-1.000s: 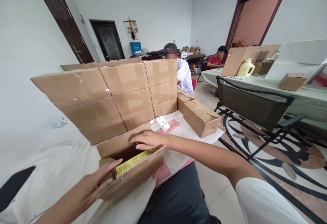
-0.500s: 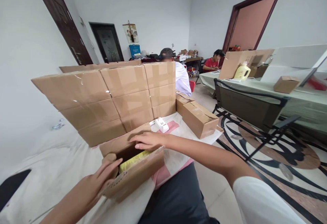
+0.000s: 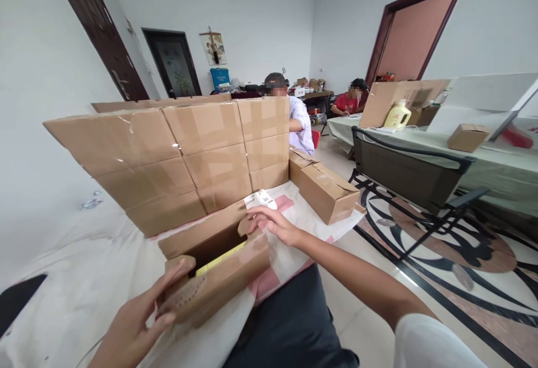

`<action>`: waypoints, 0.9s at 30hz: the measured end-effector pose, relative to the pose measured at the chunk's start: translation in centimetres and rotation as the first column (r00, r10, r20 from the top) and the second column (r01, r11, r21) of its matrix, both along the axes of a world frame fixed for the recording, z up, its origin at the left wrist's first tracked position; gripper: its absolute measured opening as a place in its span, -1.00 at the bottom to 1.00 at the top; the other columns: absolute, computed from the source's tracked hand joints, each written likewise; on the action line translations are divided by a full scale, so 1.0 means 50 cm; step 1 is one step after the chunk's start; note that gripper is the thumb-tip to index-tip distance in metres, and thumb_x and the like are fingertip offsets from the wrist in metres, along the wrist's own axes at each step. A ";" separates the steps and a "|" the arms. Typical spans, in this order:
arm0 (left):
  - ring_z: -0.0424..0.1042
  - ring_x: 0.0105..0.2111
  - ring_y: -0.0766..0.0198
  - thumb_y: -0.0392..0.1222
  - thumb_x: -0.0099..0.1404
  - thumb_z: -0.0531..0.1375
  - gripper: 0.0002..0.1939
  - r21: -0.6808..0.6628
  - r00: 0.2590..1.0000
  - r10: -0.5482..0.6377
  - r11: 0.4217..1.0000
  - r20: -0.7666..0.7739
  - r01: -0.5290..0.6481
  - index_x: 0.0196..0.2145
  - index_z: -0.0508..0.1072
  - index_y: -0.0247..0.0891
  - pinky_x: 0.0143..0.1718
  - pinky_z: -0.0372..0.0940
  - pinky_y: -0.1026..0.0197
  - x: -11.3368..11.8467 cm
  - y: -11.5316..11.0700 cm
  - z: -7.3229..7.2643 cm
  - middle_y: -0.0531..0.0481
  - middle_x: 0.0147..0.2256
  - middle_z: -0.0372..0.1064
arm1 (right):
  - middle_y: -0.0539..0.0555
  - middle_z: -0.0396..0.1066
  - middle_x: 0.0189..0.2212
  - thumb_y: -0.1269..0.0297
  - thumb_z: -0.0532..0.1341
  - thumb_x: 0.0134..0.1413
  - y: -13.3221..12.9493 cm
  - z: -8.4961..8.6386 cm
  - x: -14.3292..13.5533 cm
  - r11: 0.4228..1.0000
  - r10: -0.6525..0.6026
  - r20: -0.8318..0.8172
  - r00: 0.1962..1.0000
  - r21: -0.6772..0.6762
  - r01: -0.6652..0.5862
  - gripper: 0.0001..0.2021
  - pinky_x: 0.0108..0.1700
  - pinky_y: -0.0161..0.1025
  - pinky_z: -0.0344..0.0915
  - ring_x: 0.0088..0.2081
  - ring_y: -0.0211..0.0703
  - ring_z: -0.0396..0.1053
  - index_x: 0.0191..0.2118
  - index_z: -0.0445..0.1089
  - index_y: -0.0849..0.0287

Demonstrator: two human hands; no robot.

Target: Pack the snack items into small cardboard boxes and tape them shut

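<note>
An open cardboard box [image 3: 231, 281] sits in front of me, its inside dark, with a strip of something yellow [image 3: 221, 259] showing along the near wall. My left hand [image 3: 137, 315] is at the box's left end, fingers apart along the flap and corner there. At the right end, my right hand [image 3: 273, 225] touches the small end flap with its fingers spread. Just behind the right hand lies a small white item [image 3: 265, 199] with a printed label, partly covered by the fingers.
Stacked taped cartons [image 3: 214, 172] form a wall behind the box. A long closed carton [image 3: 325, 189] stands to the right. Beyond are a black chair [image 3: 409, 172], a covered table with a yellow jug [image 3: 397, 116], and two seated people.
My right hand has moved right, from over the opening to the right end flap. The left hand has shifted outward at the left end. The near flap has tilted, covering more of the yellow contents.
</note>
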State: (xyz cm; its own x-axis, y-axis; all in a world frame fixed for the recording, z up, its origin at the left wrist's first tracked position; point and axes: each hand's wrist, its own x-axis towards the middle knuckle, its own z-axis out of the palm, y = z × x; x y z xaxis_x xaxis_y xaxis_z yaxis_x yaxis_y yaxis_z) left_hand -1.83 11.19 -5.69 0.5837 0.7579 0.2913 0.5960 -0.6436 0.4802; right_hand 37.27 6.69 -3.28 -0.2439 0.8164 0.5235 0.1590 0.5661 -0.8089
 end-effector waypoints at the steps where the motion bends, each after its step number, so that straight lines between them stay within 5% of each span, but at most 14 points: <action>1: 0.58 -0.03 -0.03 0.43 0.33 0.02 -0.28 -0.052 0.999 0.042 0.998 0.004 -0.042 0.34 0.26 0.13 -0.13 0.53 0.10 0.010 -0.002 0.003 0.01 0.17 0.48 | 0.27 0.43 0.00 -0.38 0.08 0.22 -0.008 -0.013 -0.002 0.999 -0.016 -0.035 0.999 -0.050 0.015 -0.20 0.15 0.02 0.29 0.04 0.04 0.44 0.32 0.16 0.16; 5: 0.55 -0.21 0.09 0.28 0.40 0.07 -0.29 -0.198 0.972 0.205 0.964 0.113 -0.180 0.37 0.14 -0.06 -0.21 0.49 0.11 0.053 -0.003 0.010 -0.09 0.00 0.55 | 0.30 0.15 0.34 0.05 0.31 0.15 -0.010 -0.052 -0.024 0.958 -0.245 -0.031 0.969 -0.158 0.237 -0.09 0.39 0.06 -0.02 0.40 0.01 0.06 0.47 -0.18 0.01; 7: 0.51 -0.14 0.05 0.31 0.36 0.10 -0.21 -0.131 0.960 0.240 0.966 0.145 -0.222 0.39 0.08 -0.11 -0.18 0.49 0.04 0.066 0.002 0.011 -0.19 0.13 0.43 | 0.29 -0.10 0.47 0.24 0.32 0.06 0.003 -0.060 -0.032 0.949 -0.236 -0.018 0.972 -0.219 0.226 0.02 0.40 0.09 -0.04 0.46 0.01 -0.06 0.50 -0.32 -0.05; 9: 0.41 0.09 -0.11 0.31 0.34 0.11 -0.13 -0.047 0.957 0.254 0.967 0.139 -0.250 0.44 -0.04 -0.09 -0.08 0.47 -0.09 0.071 0.010 0.011 -0.27 0.32 0.20 | 0.26 -0.11 0.48 0.34 0.29 -0.02 0.019 -0.060 -0.034 0.959 -0.188 -0.016 0.982 -0.221 0.180 0.07 0.39 0.09 -0.01 0.45 0.02 -0.02 0.51 -0.35 -0.06; 12: 0.09 0.38 -0.18 0.21 0.40 0.09 -0.12 0.044 0.964 0.207 0.975 0.170 -0.217 0.49 -0.25 -0.02 0.15 0.33 -0.23 0.065 0.016 0.011 -0.23 0.45 -0.06 | 0.19 0.23 0.32 0.40 0.25 -0.08 0.036 -0.062 -0.037 0.970 -0.235 -0.056 0.970 -0.071 0.231 -0.05 0.37 0.06 0.02 0.35 0.03 0.16 0.46 -0.08 0.00; 15: 0.27 0.31 -0.05 0.08 0.47 0.06 -0.31 0.204 0.995 0.072 0.975 0.068 -0.084 0.45 -0.08 0.07 0.25 0.19 -0.21 0.058 0.013 0.014 -0.12 0.31 0.29 | 0.13 0.46 -0.01 0.40 0.20 -0.02 0.037 -0.072 -0.047 0.933 -0.336 -0.100 0.936 0.098 0.346 -0.50 0.28 0.03 0.16 0.16 0.04 0.34 0.11 0.40 0.07; 17: 0.41 0.20 -0.01 0.04 0.49 0.03 -0.47 0.344 0.994 -0.004 0.938 -0.105 0.040 0.37 0.15 0.15 0.26 0.10 -0.21 0.063 0.006 0.016 -0.02 0.18 0.47 | 0.13 0.47 -0.13 0.35 0.15 0.10 0.031 -0.080 -0.058 0.913 -0.359 -0.098 0.928 0.170 0.371 -0.77 0.19 0.02 0.25 0.09 0.05 0.38 -0.13 0.47 0.09; 21: 0.47 0.04 -0.08 0.27 0.38 0.14 -0.40 0.523 0.953 0.066 0.846 -0.296 0.104 0.28 0.38 0.04 0.14 0.16 -0.16 0.106 -0.016 0.015 -0.08 0.04 0.54 | 0.12 0.51 -0.15 0.26 0.12 0.24 0.030 -0.079 -0.054 0.915 -0.388 -0.076 0.919 0.085 0.394 -0.79 0.17 -0.01 0.29 0.04 0.02 0.41 -0.20 0.51 0.11; 23: 0.42 0.02 -0.15 0.37 0.32 0.15 -0.32 0.549 0.941 0.148 0.835 -0.304 0.046 0.24 0.45 -0.03 0.05 0.22 -0.14 0.132 -0.027 0.012 -0.16 0.00 0.52 | 0.10 0.53 -0.14 0.26 0.10 0.27 0.052 -0.069 -0.024 0.862 -0.502 -0.038 0.864 -0.107 0.496 -0.78 0.18 -0.08 0.30 0.01 -0.03 0.43 -0.23 0.51 0.12; 27: 0.36 0.03 -0.12 0.36 0.36 0.11 -0.36 0.543 0.942 0.158 0.839 -0.294 0.028 0.21 0.49 -0.04 0.00 0.25 -0.11 0.152 -0.038 0.009 -0.18 0.01 0.47 | 0.14 0.50 -0.04 0.26 0.07 0.39 0.138 -0.047 0.078 0.607 -0.722 0.094 0.685 -0.390 0.693 -0.76 0.20 -0.05 0.30 0.09 -0.03 0.38 -0.16 0.47 0.19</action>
State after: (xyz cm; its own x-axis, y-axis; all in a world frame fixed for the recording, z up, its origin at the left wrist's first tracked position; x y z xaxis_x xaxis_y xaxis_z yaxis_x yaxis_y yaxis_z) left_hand 5.75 9.28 -5.21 0.6687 0.5772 0.4687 0.7033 -0.6955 -0.1470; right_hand 41.15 13.61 -5.61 0.5159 0.8454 0.1382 0.3195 -0.0402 -0.9467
